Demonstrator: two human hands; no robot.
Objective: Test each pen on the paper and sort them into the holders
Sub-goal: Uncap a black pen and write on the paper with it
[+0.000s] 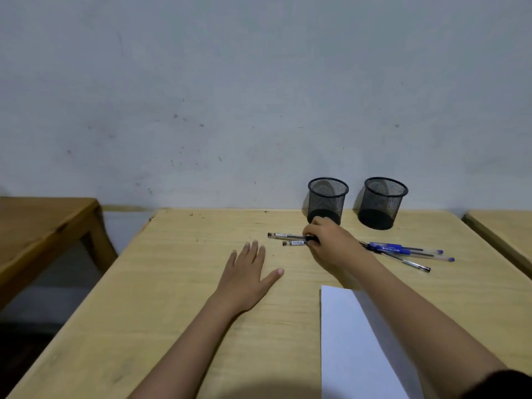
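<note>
Two black mesh holders stand at the back of the table by the wall, one on the left (328, 200) and one on the right (382, 202); both look empty. A white sheet of paper (357, 344) lies near the front edge, partly under my right forearm. My right hand (331, 243) reaches over two black pens (285, 235) and its fingers are closed on their near ends. Several blue pens (408, 250) lie in a loose pile to the right of that hand. My left hand (247, 277) rests flat on the table, fingers spread, holding nothing.
The light wooden table (178, 298) ends against a grey wall. A darker wooden table (43, 223) stands to the left across a gap, and the corner of another light table (506, 228) shows at the right.
</note>
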